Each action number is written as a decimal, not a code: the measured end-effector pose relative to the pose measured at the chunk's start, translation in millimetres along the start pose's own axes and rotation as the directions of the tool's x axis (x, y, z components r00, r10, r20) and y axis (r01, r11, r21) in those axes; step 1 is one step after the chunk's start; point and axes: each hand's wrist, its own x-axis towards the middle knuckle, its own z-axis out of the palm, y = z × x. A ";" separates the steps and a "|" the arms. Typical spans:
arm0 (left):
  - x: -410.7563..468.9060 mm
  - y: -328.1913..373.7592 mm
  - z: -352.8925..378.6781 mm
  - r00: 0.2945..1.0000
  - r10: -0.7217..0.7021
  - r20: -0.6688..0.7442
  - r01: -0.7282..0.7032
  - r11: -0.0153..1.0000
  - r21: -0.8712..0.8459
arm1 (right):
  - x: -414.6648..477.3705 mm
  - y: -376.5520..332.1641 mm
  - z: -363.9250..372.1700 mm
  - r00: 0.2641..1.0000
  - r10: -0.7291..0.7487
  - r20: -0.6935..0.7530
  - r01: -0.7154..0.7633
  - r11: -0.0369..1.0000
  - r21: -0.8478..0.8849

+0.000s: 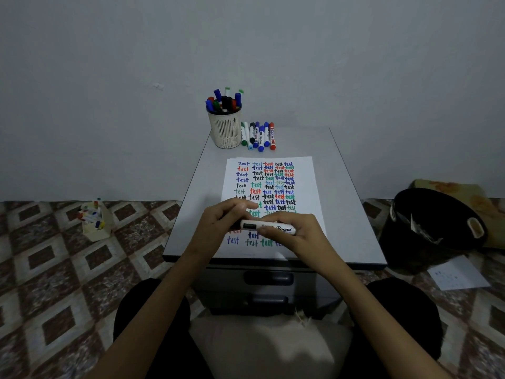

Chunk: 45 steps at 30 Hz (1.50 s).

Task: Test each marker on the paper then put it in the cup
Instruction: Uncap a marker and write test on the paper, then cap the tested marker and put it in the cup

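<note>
Head view: whiteboard marker [273,228] level over paper [308,170].
Hands: left hand [218,225] grip pinches its end; right hand [297,233] grip wraps barrel.
Cap: likely best slid straight along barrel.

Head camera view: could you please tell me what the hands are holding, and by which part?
A white marker, held level over the paper: the left hand grips one end, the right hand the other.
</note>
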 end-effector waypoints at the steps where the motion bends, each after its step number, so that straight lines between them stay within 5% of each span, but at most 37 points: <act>1: 1.2 2.5 -1.0 0.998 -0.054 0.017 0.055 0.997 -0.048 | -0.1 -0.8 -1.5 1.000 -0.004 0.011 0.004 1.000 -0.002; 8: 6.8 15.1 5.1 0.924 -0.295 0.244 0.351 0.906 -0.235 | -4.1 -1.2 1.0 0.997 -0.031 0.073 0.031 0.999 -0.005; 24: 34.2 10.7 0.4 0.985 -0.124 0.121 0.134 0.988 -0.073 | 12.4 2.9 9.1 0.997 0.070 0.042 -0.074 0.991 0.109; 27: 47.1 6.2 0.2 0.993 -0.096 0.071 0.100 0.993 -0.059 | 25.5 9.1 1.7 0.998 0.047 0.051 -0.043 0.996 -0.080; 31: 58.5 -15.1 -8.3 0.993 -0.026 0.112 0.008 0.987 0.159 | 47.8 18.2 -11.2 0.991 0.089 0.103 -0.039 0.912 -0.409; 35: 56.7 -43.3 -37.1 0.995 0.061 -0.082 -0.028 0.935 0.353 | 86.0 17.7 -34.3 0.989 0.142 0.040 -0.100 0.843 -0.529; 39: 54.7 -67.3 -48.8 0.993 0.072 -0.098 -0.017 0.879 0.477 | 144.8 9.5 -48.8 0.985 -0.017 -0.170 -0.053 0.916 -0.397; 45: 55.0 -75.9 -44.7 0.998 0.070 0.007 -0.052 0.661 0.748 | 244.3 -12.7 -39.6 0.920 -0.299 -0.255 0.195 0.911 -0.365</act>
